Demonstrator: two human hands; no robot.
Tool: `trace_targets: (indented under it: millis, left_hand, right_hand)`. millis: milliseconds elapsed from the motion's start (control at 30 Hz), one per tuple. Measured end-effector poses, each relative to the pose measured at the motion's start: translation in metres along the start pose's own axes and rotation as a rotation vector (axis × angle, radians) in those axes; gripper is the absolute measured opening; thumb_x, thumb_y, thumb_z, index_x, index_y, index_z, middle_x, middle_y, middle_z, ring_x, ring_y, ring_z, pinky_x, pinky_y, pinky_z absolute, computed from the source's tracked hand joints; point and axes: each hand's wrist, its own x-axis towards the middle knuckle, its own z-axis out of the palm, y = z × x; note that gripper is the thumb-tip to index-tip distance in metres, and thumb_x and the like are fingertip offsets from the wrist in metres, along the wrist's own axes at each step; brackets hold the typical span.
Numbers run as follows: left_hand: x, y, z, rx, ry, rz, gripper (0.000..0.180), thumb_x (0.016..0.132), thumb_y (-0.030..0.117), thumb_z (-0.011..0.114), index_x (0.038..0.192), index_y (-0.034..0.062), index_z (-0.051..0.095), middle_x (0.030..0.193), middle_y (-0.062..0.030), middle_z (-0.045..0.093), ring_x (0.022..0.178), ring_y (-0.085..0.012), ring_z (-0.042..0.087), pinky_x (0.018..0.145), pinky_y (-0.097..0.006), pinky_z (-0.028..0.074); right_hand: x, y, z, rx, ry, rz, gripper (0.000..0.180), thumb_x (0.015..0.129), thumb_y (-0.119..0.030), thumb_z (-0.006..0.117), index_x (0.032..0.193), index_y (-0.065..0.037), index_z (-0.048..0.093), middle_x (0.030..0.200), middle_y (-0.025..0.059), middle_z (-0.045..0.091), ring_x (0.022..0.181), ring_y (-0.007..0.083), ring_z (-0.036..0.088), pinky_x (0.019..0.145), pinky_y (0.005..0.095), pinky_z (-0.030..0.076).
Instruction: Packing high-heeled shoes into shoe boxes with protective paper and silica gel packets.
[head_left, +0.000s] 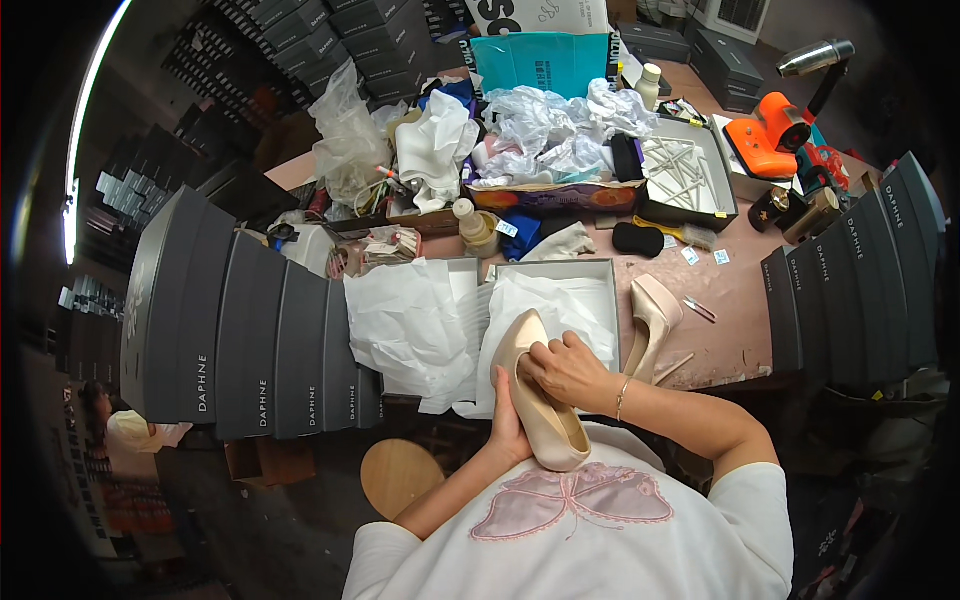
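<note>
A cream satin high-heeled shoe (551, 437) is held before my chest, above the near edge of an open shoe box (602, 285) lined with white tissue paper (515, 300). My left hand (508, 425) is wrapped round the shoe's left side. My right hand (572, 372) rests against the shoe's upper edge with its fingers curled and pressed together; what they pinch, if anything, is hidden. A matching cream shoe (654, 318) stands on the table to the right of the box. Beside it lie small scissors (700, 309) and a thin pale stick (675, 369).
Dark grey shoe boxes (245, 330) stand in rows at left and more boxes (845, 270) at right. Across the back are crumpled tissue (540, 130), a bottle (474, 228), a tray of white sticks (690, 175), a brush (690, 235) and an orange device (770, 140).
</note>
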Motion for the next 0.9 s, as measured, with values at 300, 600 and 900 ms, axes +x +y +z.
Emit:
trace_targets:
  millis: [300, 600, 900]
  left_hand:
    - [0.002, -0.002, 0.008, 0.036, 0.047, -0.010, 0.075, 0.090, 0.070, 0.034, 0.137, 0.0124, 0.039, 0.128, -0.0152, 0.051, 0.113, -0.0325, 0.055, 0.094, -0.051, 0.047]
    - [0.005, -0.001, 0.009, 0.092, 0.047, -0.056, 0.078, 0.089, 0.072, 0.030, 0.141, 0.0137, 0.034, 0.133, -0.0148, 0.048, 0.123, -0.0310, 0.049, 0.101, -0.052, 0.043]
    - [-0.004, 0.012, -0.011, -0.058, 0.022, 0.027, 0.077, 0.090, 0.070, 0.030, 0.133, 0.0078, 0.044, 0.119, -0.0165, 0.056, 0.110, -0.0326, 0.057, 0.097, -0.050, 0.046]
  right_hand:
    - [-0.014, 0.006, -0.007, 0.274, 0.029, 0.070, 0.017, 0.078, -0.019, 0.062, 0.095, -0.016, 0.060, 0.087, 0.0023, 0.052, 0.079, 0.0182, 0.056, 0.069, 0.0336, 0.036]
    - [0.003, 0.005, 0.017, 0.018, -0.143, -0.114, 0.015, 0.078, -0.022, 0.060, 0.087, -0.010, 0.060, 0.070, 0.0016, 0.058, 0.060, 0.0172, 0.062, 0.059, 0.0318, 0.044]
    - [-0.031, 0.046, -0.013, 0.563, 0.208, 0.425, 0.030, 0.079, -0.025, 0.071, 0.103, -0.010, 0.062, 0.074, 0.0086, 0.060, 0.059, 0.0294, 0.062, 0.054, 0.0387, 0.050]
